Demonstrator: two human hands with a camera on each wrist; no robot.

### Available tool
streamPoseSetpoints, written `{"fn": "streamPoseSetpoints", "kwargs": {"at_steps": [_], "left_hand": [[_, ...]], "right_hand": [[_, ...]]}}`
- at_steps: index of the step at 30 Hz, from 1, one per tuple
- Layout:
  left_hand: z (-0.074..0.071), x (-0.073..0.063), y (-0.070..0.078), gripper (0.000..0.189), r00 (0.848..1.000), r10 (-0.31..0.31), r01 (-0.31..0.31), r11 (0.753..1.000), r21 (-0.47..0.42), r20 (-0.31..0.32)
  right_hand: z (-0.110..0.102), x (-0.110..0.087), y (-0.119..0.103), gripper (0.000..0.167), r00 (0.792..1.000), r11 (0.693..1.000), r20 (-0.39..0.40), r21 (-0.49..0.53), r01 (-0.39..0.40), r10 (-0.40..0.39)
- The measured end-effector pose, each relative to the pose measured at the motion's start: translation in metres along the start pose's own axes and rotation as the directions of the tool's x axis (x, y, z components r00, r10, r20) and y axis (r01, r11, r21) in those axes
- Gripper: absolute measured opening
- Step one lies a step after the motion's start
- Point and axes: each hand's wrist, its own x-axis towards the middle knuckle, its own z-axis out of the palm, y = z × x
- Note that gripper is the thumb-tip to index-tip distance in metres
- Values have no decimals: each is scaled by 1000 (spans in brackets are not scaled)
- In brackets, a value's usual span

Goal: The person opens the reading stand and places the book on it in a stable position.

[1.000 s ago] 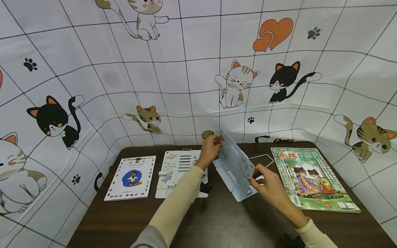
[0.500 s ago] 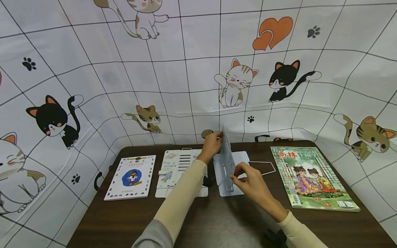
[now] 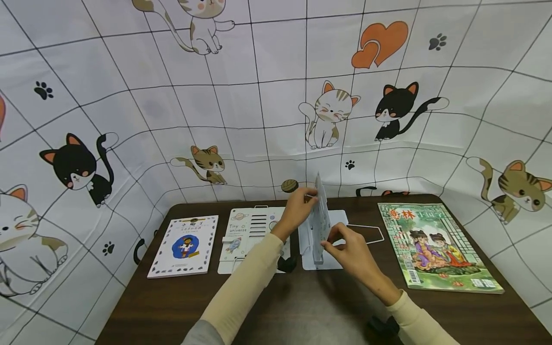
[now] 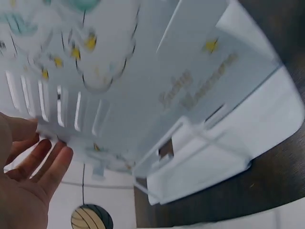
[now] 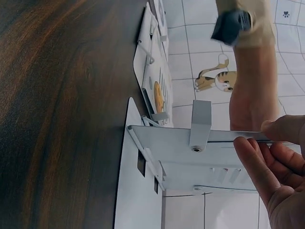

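Observation:
A pale folding book stand (image 3: 322, 218) stands on the table with its panel raised nearly upright, seen almost edge-on in the head view. Its flat base (image 3: 338, 219) lies on the tabletop. My left hand (image 3: 297, 211) holds the panel's top far edge; in the left wrist view the thumb and fingers meet at the edge beside a row of slots. The right hand (image 3: 353, 249) pinches the panel's near edge between thumb and fingers. Unicorn drawings and small lettering cover the printed face (image 4: 143, 71). On the plain back, a small bracket (image 5: 200, 125) juts out.
Left of it lies a folded "Tiny universe" book stand (image 3: 239, 239), partly behind my left forearm. A white booklet (image 3: 183, 247) is at the far left, a green magazine (image 3: 442, 249) at the right. A white wire frame (image 3: 375, 227) extends beyond the base.
The stand has turned from a slant to square with the table. Its panel went from leaning with the print showing to nearly upright. My right hand moved left, staying on the edge.

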Motion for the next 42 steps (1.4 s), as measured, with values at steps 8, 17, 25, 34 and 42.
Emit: {"fn": "streamPoseSetpoints", "kwargs": {"at_steps": [8, 17, 25, 34, 42], "left_hand": [[-1, -49, 24, 28, 1000, 26, -26, 995, -94, -3], [5, -83, 48, 52, 998, 32, -24, 989, -143, 51], [11, -85, 44, 46, 996, 86, -89, 979, -181, -25], [10, -77, 33, 43, 985, 160, -169, 974, -149, -70], [5, -71, 24, 40, 979, 180, -195, 963, -188, -93]], "right_hand": [[3, 1, 4, 23, 1000, 1000, 4, 18, -19, 19], [5, 3, 12, 25, 999, 999, -13, 24, -34, 34], [-1, 5, 18, 24, 1000, 1000, 29, 30, 4, -5], [-40, 13, 64, 14, 992, 985, 72, -142, -94, 105], [-73, 15, 106, 24, 955, 883, 153, -439, -166, 255]]}}
